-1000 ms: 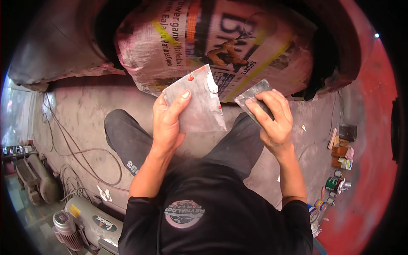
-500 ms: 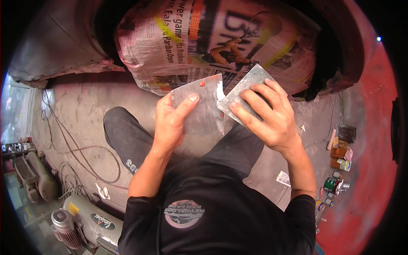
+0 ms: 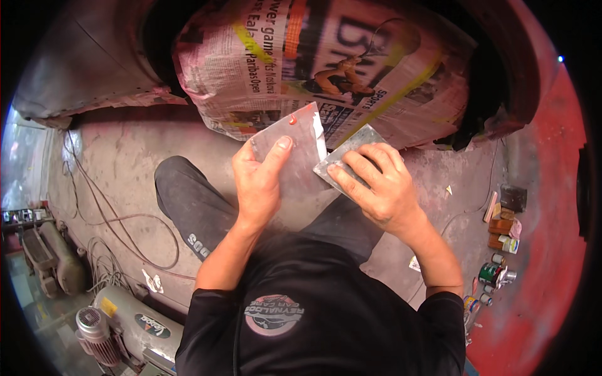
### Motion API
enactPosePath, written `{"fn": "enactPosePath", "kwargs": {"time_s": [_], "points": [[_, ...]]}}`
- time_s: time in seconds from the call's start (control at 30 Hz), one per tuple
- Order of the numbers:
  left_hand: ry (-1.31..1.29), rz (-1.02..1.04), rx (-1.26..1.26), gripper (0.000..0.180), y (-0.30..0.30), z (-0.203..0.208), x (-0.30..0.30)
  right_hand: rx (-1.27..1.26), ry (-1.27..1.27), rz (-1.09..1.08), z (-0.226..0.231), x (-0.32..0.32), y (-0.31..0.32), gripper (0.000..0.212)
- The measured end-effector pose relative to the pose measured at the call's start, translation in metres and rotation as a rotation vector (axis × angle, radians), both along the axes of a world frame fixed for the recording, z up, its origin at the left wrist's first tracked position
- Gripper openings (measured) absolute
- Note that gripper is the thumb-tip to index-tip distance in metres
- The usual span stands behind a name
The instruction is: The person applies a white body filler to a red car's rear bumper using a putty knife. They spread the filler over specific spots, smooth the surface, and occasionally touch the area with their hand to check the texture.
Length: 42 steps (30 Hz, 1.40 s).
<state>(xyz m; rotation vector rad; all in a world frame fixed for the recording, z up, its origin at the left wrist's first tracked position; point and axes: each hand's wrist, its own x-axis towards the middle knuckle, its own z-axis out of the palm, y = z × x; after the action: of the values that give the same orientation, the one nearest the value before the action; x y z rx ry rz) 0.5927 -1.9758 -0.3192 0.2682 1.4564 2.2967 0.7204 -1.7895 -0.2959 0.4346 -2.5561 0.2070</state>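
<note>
My left hand (image 3: 257, 182) grips a thin grey metal plate (image 3: 295, 153), thumb on top and the other fingers hidden beneath. A small red dab (image 3: 292, 120) sits near the plate's upper edge, and white paste (image 3: 320, 138) runs along its right edge. In my right hand (image 3: 382, 188) is a flat grey spreader (image 3: 342, 153), its fingers closed over the upper face. The spreader's left corner meets or lies very near the plate's right edge, just below the paste. Both tools are held above the floor between my knees.
Ahead, a round form wrapped in newspaper (image 3: 251, 69) fills a dark wheel arch beside a grey car body panel (image 3: 94, 69). Cans (image 3: 490, 272) and wooden blocks (image 3: 500, 225) stand at right. An air compressor (image 3: 141, 319) and a looped hose (image 3: 175, 250) lie at left.
My right hand and the spreader have moved down and left. The plate has shifted slightly left and up, and more white paste shows along its right edge.
</note>
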Motion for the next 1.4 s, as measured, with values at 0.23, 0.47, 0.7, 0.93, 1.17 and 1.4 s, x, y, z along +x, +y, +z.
{"fn": "enactPosePath", "kwargs": {"time_s": [0.23, 0.47, 0.7, 0.93, 1.17, 1.4], "points": [[0.116, 0.167, 0.166, 0.031, -0.010, 0.013, -0.018, -0.273, -0.048, 0.039, -0.008, 0.008, 0.003, 0.043], [-0.431, 0.006, 0.282, 0.039, 0.003, -0.005, 0.003, -0.418, 0.072, 0.132, -0.002, -0.004, -0.025, 0.053], [-0.394, -0.041, 0.255, 0.037, -0.012, -0.009, 0.004, -0.259, 0.002, 0.000, -0.013, 0.007, -0.003, 0.054], [-0.175, -0.029, 0.118, 0.036, -0.022, 0.008, 0.000, -0.249, -0.018, -0.118, -0.012, 0.009, 0.004, 0.049], [0.056, 0.086, -0.129, 0.032, -0.015, -0.017, 0.008, -0.052, -0.129, -0.066, -0.011, 0.002, -0.035, 0.051], [0.048, 0.145, 0.023, 0.031, -0.014, -0.009, -0.005, -0.160, -0.225, -0.075, -0.021, 0.015, -0.022, 0.062]]}}
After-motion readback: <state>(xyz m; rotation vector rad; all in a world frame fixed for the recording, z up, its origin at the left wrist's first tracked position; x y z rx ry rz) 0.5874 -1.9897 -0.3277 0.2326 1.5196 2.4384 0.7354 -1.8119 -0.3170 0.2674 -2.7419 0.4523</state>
